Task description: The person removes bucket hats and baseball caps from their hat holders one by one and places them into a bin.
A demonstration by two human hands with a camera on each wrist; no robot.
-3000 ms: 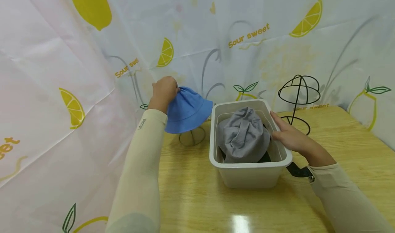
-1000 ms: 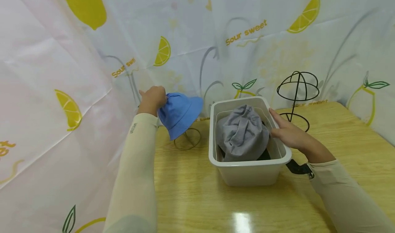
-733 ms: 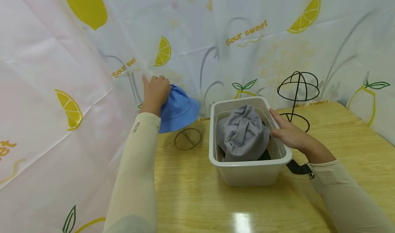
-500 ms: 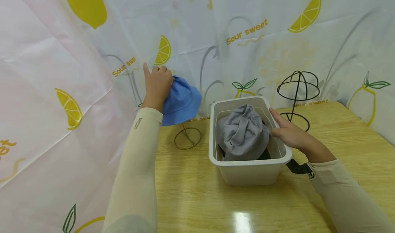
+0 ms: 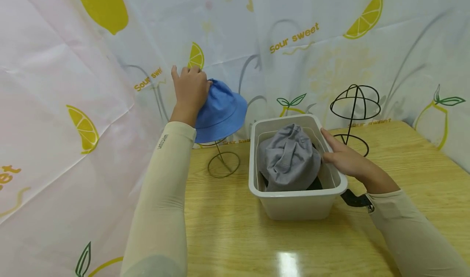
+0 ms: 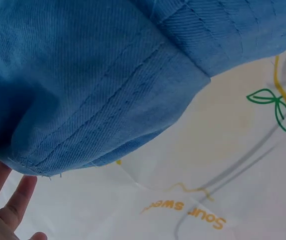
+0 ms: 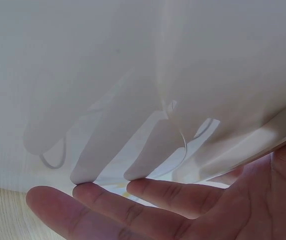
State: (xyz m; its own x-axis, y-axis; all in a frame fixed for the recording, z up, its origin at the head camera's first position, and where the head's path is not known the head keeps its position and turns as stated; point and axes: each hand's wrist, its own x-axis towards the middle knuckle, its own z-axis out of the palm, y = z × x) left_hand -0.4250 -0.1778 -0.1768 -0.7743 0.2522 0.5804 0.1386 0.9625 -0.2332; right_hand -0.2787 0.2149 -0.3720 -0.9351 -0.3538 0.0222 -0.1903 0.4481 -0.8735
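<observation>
Right hand (image 5: 346,160) lies against the right wall of the off-white rectangular plastic bin (image 5: 297,205), which sits mid-worktop toward the near edge of the glossy light-wood worktop (image 5: 238,236). Its grip is spread: fingers straight, flat on the bin's outer wall, thumb along the rim; right wrist view shows the fingertips (image 7: 108,192) pressed on the white plastic. Inside the bin, a crumpled grey fabric bucket hat (image 5: 288,158) lies on top of something dark, mostly hidden. A black strap shows at the right wrist.

Left hand (image 5: 189,93) is at the far left corner of the worktop, laid over the crown of a blue cotton bucket hat (image 5: 222,111). Grip looks spread, fingers draped loose over the cloth, not pinching; left wrist view shows only the brim underside (image 6: 108,90) and straight fingertips (image 6: 13,200). The hat is on top of a thin black wire stand with ring base (image 5: 223,165), brim tilted.

A second, bare black wire dome stand (image 5: 354,105) is at the far edge, right of the bin. Lemon-print plastic sheet (image 5: 293,40) hangs behind.
</observation>
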